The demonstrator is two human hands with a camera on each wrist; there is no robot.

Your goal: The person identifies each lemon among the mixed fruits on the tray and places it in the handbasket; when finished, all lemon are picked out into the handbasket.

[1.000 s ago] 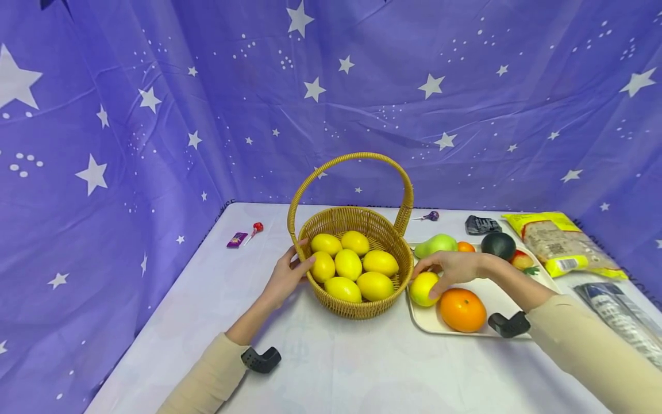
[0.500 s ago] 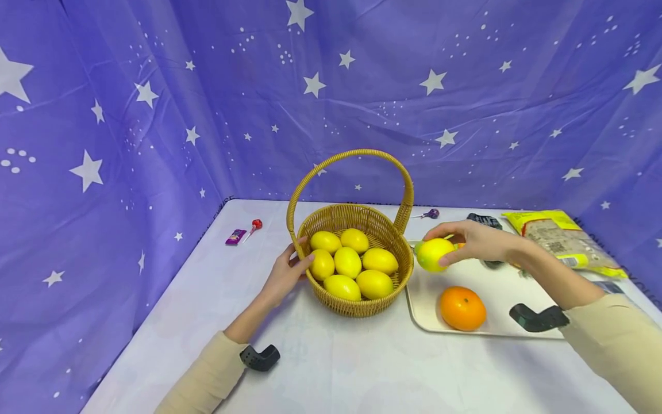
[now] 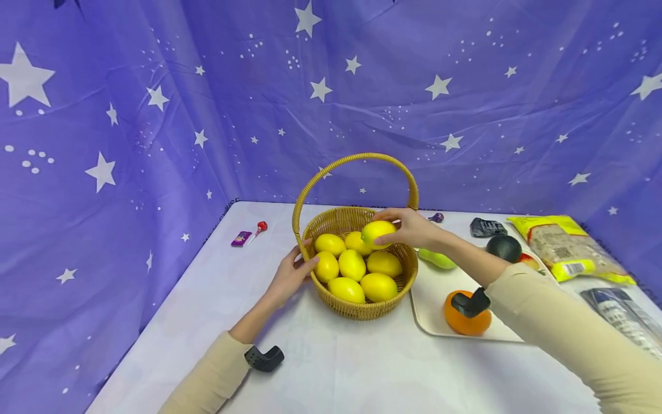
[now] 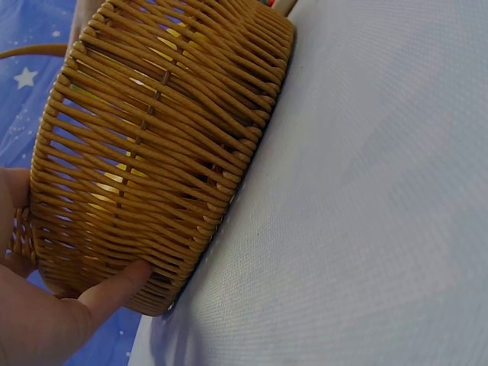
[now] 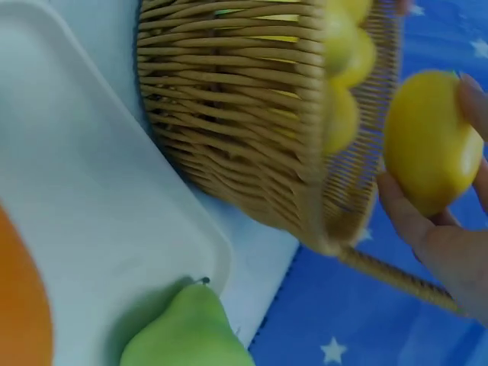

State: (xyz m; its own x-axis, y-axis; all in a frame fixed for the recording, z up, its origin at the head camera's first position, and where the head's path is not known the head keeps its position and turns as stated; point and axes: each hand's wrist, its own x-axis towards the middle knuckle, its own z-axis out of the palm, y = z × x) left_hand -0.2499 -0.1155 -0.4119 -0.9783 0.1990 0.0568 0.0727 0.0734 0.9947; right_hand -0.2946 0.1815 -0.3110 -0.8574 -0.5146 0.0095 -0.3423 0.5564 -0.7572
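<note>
A wicker basket with a tall arched handle stands on the table, with several yellow lemons inside. At its left rim, beside the handle's base, my left hand grips the basket; in the left wrist view one finger lies along the woven outer wall. My right hand pinches another lemon between thumb and fingers, over the back right part of the basket. In the right wrist view this held lemon is above the rim, apart from the lemons below.
Right of the basket lies a cream tray with an orange, a green pear and a dark round fruit. Behind it are a black packet and a yellow bag. A red lollipop and purple candy lie left.
My right hand has lifted the lemon off the tray and carried it left to above the basket. My left hand stays at the basket's rim.
</note>
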